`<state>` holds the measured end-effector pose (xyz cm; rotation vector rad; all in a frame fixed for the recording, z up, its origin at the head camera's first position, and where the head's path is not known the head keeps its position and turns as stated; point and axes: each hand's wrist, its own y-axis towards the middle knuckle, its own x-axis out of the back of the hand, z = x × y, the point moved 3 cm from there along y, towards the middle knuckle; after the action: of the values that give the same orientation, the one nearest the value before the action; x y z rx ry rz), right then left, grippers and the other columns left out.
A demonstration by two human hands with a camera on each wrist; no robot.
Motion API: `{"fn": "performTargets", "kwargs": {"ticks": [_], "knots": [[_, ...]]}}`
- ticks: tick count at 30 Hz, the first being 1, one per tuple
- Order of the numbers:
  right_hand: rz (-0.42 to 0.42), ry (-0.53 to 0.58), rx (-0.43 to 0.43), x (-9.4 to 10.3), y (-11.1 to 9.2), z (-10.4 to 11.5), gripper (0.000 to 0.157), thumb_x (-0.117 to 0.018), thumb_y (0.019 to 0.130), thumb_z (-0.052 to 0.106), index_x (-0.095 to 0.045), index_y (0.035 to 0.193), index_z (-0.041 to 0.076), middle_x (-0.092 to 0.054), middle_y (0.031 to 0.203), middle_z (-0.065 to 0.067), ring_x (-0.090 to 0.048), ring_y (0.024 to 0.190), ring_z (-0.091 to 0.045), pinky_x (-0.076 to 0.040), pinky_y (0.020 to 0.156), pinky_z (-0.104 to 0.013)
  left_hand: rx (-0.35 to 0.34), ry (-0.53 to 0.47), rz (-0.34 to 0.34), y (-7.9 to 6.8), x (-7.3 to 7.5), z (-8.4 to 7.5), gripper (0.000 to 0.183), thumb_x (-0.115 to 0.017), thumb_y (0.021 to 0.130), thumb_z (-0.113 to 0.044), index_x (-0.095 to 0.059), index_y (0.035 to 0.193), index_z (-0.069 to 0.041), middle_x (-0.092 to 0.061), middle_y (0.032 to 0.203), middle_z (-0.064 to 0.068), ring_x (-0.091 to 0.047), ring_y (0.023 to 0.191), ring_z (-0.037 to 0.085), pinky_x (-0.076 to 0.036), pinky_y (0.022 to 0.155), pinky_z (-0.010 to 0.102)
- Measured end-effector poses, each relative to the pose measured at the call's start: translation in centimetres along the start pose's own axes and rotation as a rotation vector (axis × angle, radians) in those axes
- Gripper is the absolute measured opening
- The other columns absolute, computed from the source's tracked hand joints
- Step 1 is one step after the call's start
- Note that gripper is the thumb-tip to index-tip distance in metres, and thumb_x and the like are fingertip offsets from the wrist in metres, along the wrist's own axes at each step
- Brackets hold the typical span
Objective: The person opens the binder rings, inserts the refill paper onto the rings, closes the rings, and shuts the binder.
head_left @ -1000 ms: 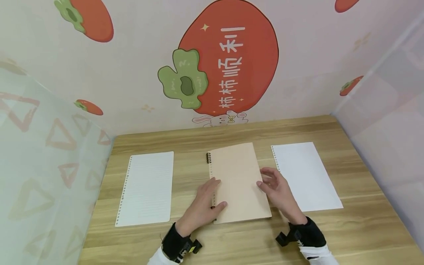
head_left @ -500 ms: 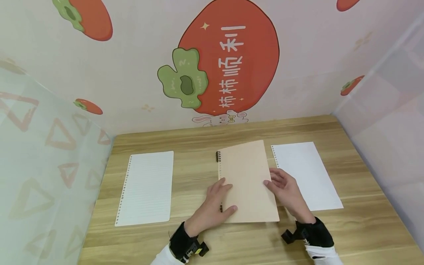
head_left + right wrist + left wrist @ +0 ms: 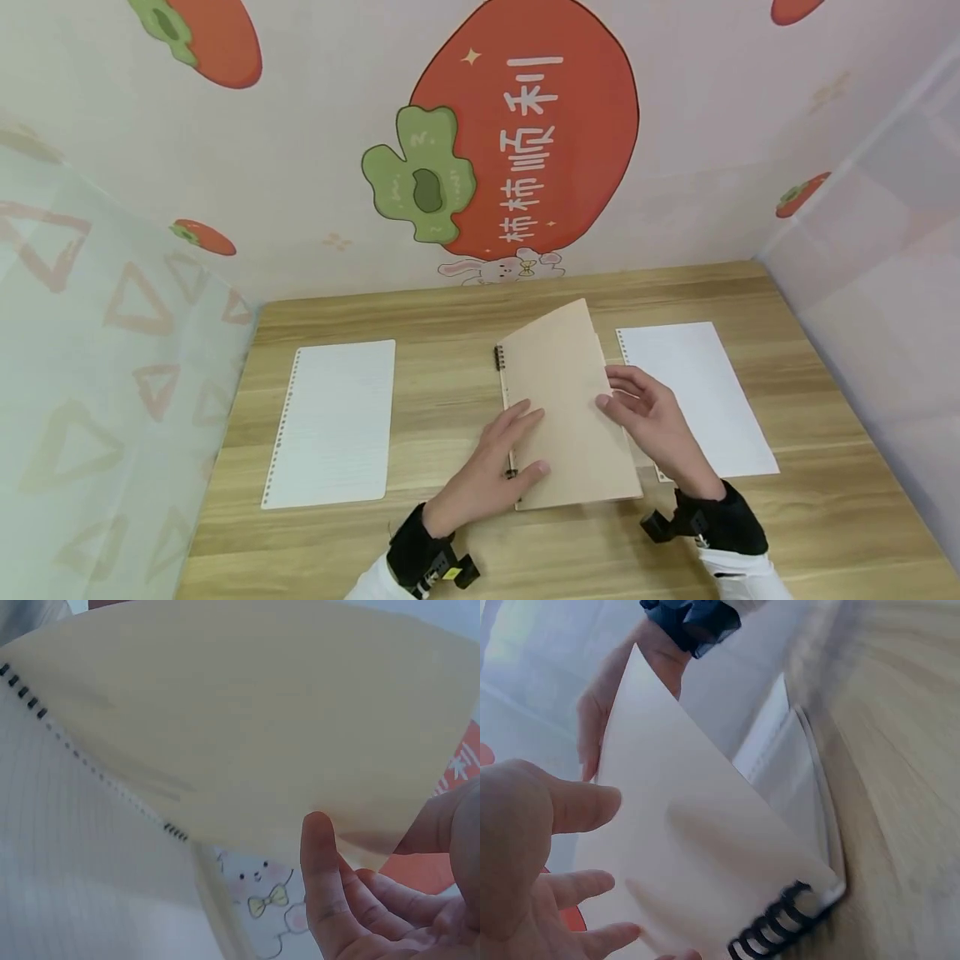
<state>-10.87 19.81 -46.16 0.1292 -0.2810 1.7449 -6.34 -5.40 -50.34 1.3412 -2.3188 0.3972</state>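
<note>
A spiral notebook with a plain tan cover [image 3: 558, 367] lies mid-table, its black binding rings [image 3: 499, 358] along the left side. My right hand [image 3: 660, 429] pinches the cover's right edge between thumb and fingers and holds it raised at a slant. Beneath the lifted cover, lined pages [image 3: 97, 855] show in the right wrist view. Near the binding, my left hand [image 3: 487, 471] rests on the cover with its fingers spread. The left wrist view shows the cover [image 3: 652, 802] bent up from the pages and the rings close by.
A loose lined sheet [image 3: 330, 425] with punched holes lies left of the notebook. Another white punched sheet [image 3: 701, 400] lies to the right, partly behind the right hand. Printed walls border the wooden table [image 3: 442, 325] at the back and both sides.
The notebook has shifted right along with both hands. Its cover now stands higher on the right side, lifted by my right hand, while my left hand stays on it by the binding.
</note>
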Motion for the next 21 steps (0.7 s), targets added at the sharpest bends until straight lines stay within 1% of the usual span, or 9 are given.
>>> {"fn": "performTargets", "kwargs": {"ticks": [3, 5, 10, 13, 16, 19, 21], "knots": [[0.022, 0.031, 0.026, -0.7, 0.0, 1.0, 0.055, -0.071, 0.097, 0.025, -0.052, 0.144, 0.002, -0.062, 0.136, -0.021, -0.068, 0.111, -0.011, -0.057, 0.088, -0.024, -0.013, -0.037, -0.019, 0.5, 0.3, -0.7, 0.067, -0.055, 0.102, -0.051, -0.037, 0.162, -0.026, -0.021, 0.172, 0.002, -0.019, 0.158, 0.03, -0.026, 0.119, 0.063], [0.041, 0.051, 0.044, -1.2, 0.1, 1.6, 0.055, -0.07, 0.098, 0.023, -0.051, 0.144, 0.002, -0.062, 0.134, -0.021, -0.069, 0.11, -0.011, -0.057, 0.087, -0.025, -0.008, -0.089, -0.037, 0.8, 0.5, -1.1, 0.067, -0.055, 0.102, -0.05, -0.038, 0.162, -0.027, -0.021, 0.172, 0.001, -0.02, 0.158, 0.028, -0.026, 0.119, 0.062], [0.091, 0.07, 0.082, -2.5, 0.3, 2.6, 0.052, -0.066, 0.1, 0.022, -0.051, 0.145, 0.002, -0.062, 0.135, -0.019, -0.068, 0.111, -0.012, -0.056, 0.089, -0.026, 0.001, -0.242, -0.086, 1.1, 1.2, -2.1, 0.063, -0.057, 0.103, -0.043, -0.04, 0.161, -0.024, -0.021, 0.172, 0.004, -0.024, 0.156, 0.028, -0.036, 0.115, 0.059], [0.131, 0.079, 0.1, -3.3, 0.3, 3.0, 0.048, -0.061, 0.104, 0.023, -0.051, 0.145, 0.002, -0.059, 0.139, -0.02, -0.067, 0.111, -0.011, -0.057, 0.087, -0.029, -0.005, -0.296, -0.109, 1.1, 1.5, -2.3, 0.06, -0.057, 0.104, -0.037, -0.041, 0.16, -0.022, -0.02, 0.172, 0.006, -0.025, 0.156, 0.03, -0.041, 0.112, 0.059], [0.192, 0.095, 0.138, -4.0, 0.4, 3.4, 0.045, -0.053, 0.108, 0.022, -0.05, 0.147, 0.001, -0.055, 0.145, -0.022, -0.066, 0.111, -0.011, -0.058, 0.086, -0.032, 0.0, -0.356, -0.14, 0.8, 1.8, -2.3, 0.058, -0.057, 0.105, -0.032, -0.041, 0.16, -0.021, -0.022, 0.171, 0.006, -0.026, 0.155, 0.031, -0.042, 0.111, 0.058], [0.269, 0.117, 0.18, -4.7, 0.2, 3.7, 0.045, -0.045, 0.11, 0.02, -0.047, 0.15, 0.0, -0.05, 0.15, -0.024, -0.064, 0.115, -0.01, -0.059, 0.089, -0.034, 0.024, -0.413, -0.184, 0.5, 2.3, -2.4, 0.056, -0.055, 0.106, -0.03, -0.041, 0.16, -0.02, -0.026, 0.17, 0.004, -0.03, 0.153, 0.032, -0.04, 0.112, 0.059], [0.328, 0.124, 0.199, -5.2, 0.1, 3.8, 0.045, -0.041, 0.111, 0.018, -0.045, 0.152, -0.001, -0.046, 0.153, -0.026, -0.063, 0.12, -0.013, -0.059, 0.091, -0.036, 0.041, -0.445, -0.215, 0.2, 2.8, -2.3, 0.056, -0.054, 0.107, -0.029, -0.04, 0.159, -0.018, -0.03, 0.169, 0.005, -0.033, 0.152, 0.035, -0.038, 0.114, 0.059]]}}
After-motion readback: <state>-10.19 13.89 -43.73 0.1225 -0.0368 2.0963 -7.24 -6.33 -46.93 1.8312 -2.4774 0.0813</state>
